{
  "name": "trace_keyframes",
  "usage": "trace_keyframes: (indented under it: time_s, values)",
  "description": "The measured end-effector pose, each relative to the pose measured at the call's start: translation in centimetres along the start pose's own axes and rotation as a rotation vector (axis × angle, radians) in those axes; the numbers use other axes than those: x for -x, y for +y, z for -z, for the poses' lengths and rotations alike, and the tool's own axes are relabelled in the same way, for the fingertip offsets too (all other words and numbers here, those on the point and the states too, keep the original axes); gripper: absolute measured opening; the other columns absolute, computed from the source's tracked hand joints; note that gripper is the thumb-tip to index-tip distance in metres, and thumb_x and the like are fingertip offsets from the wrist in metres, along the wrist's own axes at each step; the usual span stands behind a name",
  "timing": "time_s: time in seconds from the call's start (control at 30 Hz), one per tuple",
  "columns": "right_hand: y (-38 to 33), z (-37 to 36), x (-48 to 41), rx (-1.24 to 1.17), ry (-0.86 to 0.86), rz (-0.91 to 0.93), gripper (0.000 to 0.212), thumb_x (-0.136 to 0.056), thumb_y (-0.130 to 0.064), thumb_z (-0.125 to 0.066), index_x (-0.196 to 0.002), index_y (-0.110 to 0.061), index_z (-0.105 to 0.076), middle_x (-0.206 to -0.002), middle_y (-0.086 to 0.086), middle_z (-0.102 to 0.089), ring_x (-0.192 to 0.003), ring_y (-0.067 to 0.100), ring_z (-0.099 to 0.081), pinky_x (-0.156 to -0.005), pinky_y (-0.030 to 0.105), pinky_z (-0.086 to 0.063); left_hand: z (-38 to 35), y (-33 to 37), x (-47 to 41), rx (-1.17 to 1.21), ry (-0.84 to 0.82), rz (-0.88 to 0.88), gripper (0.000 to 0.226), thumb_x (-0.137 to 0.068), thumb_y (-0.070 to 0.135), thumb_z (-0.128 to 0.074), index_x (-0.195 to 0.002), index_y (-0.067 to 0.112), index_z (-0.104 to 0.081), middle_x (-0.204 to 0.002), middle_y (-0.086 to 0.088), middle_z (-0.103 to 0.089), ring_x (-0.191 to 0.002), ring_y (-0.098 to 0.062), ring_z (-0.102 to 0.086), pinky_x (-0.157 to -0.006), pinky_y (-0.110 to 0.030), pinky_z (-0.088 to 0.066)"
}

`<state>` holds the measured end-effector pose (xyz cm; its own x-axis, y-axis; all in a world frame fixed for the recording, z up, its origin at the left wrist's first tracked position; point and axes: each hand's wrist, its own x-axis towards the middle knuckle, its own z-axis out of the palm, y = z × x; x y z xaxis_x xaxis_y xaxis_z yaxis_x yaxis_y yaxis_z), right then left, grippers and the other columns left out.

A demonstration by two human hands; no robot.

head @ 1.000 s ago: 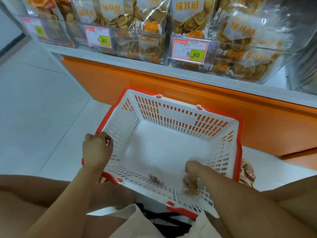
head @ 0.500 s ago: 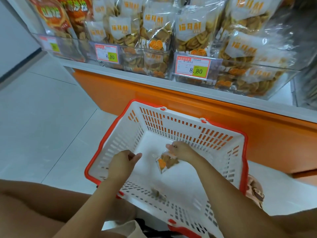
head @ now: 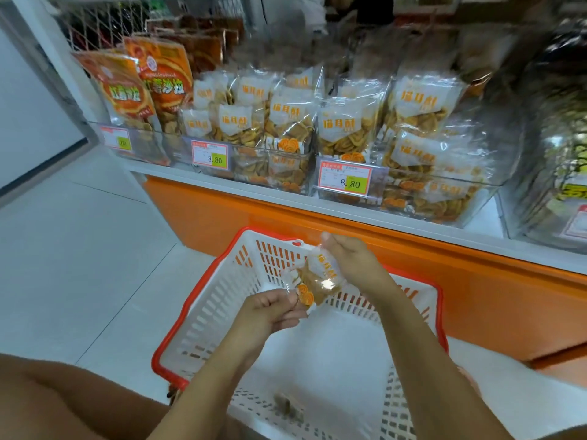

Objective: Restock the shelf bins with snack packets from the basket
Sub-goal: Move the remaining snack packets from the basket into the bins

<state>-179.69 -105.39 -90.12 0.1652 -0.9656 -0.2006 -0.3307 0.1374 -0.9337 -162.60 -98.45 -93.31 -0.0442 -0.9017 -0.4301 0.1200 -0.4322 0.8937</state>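
Observation:
A small clear snack packet (head: 319,277) with orange lettering hangs in the air above the white, red-rimmed basket (head: 203,300). My right hand (head: 349,265) grips its top edge. My left hand (head: 270,312) pinches its lower corner. One small brownish packet (head: 287,406) lies on the basket floor near the front. Clear shelf bins (head: 273,173) above the orange shelf base hold many packets of the same kind.
Price tags reading 8.80 (head: 346,182) hang on the bin fronts. Orange bagged snacks (head: 139,96) fill the bin at the left. White tiled floor (head: 79,249) lies to the left of the basket. My bare knee (head: 63,404) is at the lower left.
My right hand has lifted the packet from the basket floor up above the basket's far rim. My left hand left the basket's rim and took hold of the packet's lower corner.

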Motion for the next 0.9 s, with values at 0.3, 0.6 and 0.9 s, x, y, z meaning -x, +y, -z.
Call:
trace_keyframes:
  time_s: [0.3, 0.6, 0.9]
  values:
    - [-4.0, 5.3, 3.0, 0.24, -0.117, -0.047, 0.022, -0.078, -0.05, -0.07, -0.083, -0.029, -0.069, -0.075, -0.015, -0.072, -0.071, 0.003, -0.067, -0.071, 0.022, -0.053, -2.8, 3.8, 0.8, -0.021, 0.062, -0.241, 0.02, -0.092, 0.005, -0.057, -0.076, 0.001, -0.07, -0.071, -0.01, -0.067, -0.068, -0.018, -0.062, -0.065, -0.019, -0.054]
    - [-8.0, 12.4, 8.4, 0.066, 0.459, 0.116, 0.02, -0.08, -0.029, -0.075, -0.08, -0.011, -0.067, -0.059, 0.003, -0.061, -0.041, 0.001, -0.05, -0.043, 0.01, -0.04, -8.6, 11.9, -0.4, -0.384, -0.031, -0.571, 0.009, -0.09, 0.024, -0.062, -0.094, 0.028, -0.069, -0.09, 0.003, -0.071, -0.09, -0.012, -0.066, -0.079, -0.027, -0.054]
    - [-10.4, 18.1, 8.0, -0.059, 0.9, 0.169, 0.027, -0.086, -0.025, -0.069, -0.091, 0.001, -0.062, -0.065, 0.008, -0.061, -0.033, 0.001, -0.049, -0.036, 0.014, -0.037, -14.8, 18.2, -3.9, -0.826, -0.014, -0.964, 0.013, -0.088, 0.026, -0.065, -0.098, 0.019, -0.067, -0.083, 0.012, -0.061, -0.079, -0.005, -0.057, -0.074, -0.023, -0.051]
